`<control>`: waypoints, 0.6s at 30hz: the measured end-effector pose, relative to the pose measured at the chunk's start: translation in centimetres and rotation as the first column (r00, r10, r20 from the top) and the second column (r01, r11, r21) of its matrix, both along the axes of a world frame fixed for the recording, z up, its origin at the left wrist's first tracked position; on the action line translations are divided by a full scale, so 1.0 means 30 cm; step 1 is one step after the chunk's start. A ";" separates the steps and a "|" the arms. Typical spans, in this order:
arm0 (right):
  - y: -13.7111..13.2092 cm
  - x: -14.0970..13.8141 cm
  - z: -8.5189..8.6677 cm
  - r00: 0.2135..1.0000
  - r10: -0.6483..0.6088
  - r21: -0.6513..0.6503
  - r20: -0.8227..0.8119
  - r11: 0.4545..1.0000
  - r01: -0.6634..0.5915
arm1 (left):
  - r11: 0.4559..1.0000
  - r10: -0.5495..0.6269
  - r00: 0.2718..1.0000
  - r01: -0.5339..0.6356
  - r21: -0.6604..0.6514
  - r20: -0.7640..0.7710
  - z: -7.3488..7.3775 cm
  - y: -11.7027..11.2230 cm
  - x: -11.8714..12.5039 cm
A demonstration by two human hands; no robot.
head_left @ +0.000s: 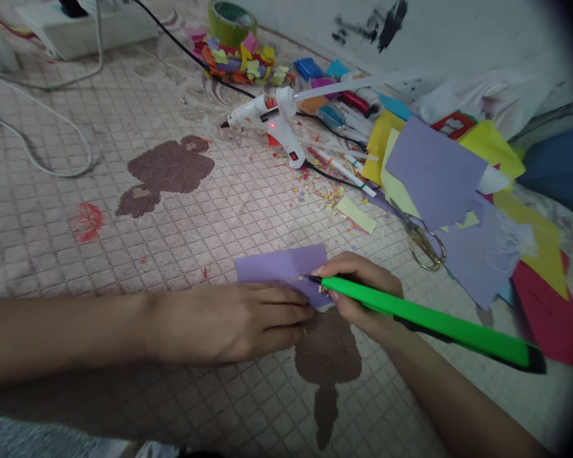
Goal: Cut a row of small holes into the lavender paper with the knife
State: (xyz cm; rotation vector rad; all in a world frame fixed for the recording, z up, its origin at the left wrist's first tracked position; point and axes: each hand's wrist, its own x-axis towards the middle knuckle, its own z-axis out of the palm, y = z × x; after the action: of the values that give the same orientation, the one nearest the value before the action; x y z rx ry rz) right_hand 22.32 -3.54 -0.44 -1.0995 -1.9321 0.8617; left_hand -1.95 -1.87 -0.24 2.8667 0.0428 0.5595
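Observation:
A small sheet of purple paper [274, 266] lies on the patterned cloth in front of me. Across its lower edge my left hand [253, 321] rests flat, palm down, fingers stretched out and pressing on the paper. My right hand [367, 280] is closed around a green pen [430, 318] with a black tip and a black end. The pen's tip touches or hovers just over the paper, close to a few tiny pale marks. Some of the right fingers are hidden behind the pen.
A white glue gun [277, 124] with a lit red light stands beyond the paper. To the right lie scissors [426, 247] and coloured paper sheets [437, 168]. Green tape [232, 24] and a decorated paper piece [248, 63] are at the back. A white cable [52, 168] loops left.

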 end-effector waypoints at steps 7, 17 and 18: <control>0.020 0.001 0.023 0.992 0.097 0.044 0.075 0.994 -0.101 | 1.000 -0.002 1.000 0.002 0.025 -0.007 0.010 0.004 0.004; 0.019 0.013 -0.008 0.998 0.013 -0.028 -0.059 0.999 -0.014 | 1.000 0.004 1.000 -0.004 -0.005 0.015 -0.004 0.006 -0.001; 0.019 0.012 -0.009 0.999 0.014 -0.020 -0.044 1.000 -0.015 | 1.000 0.004 1.000 -0.004 -0.002 0.018 -0.004 0.006 -0.001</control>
State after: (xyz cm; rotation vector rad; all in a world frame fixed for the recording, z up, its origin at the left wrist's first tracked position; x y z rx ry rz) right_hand 22.69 -2.98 -0.70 -1.0710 -1.9016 0.9074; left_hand -1.97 -1.69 -0.35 2.8598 0.0456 0.5856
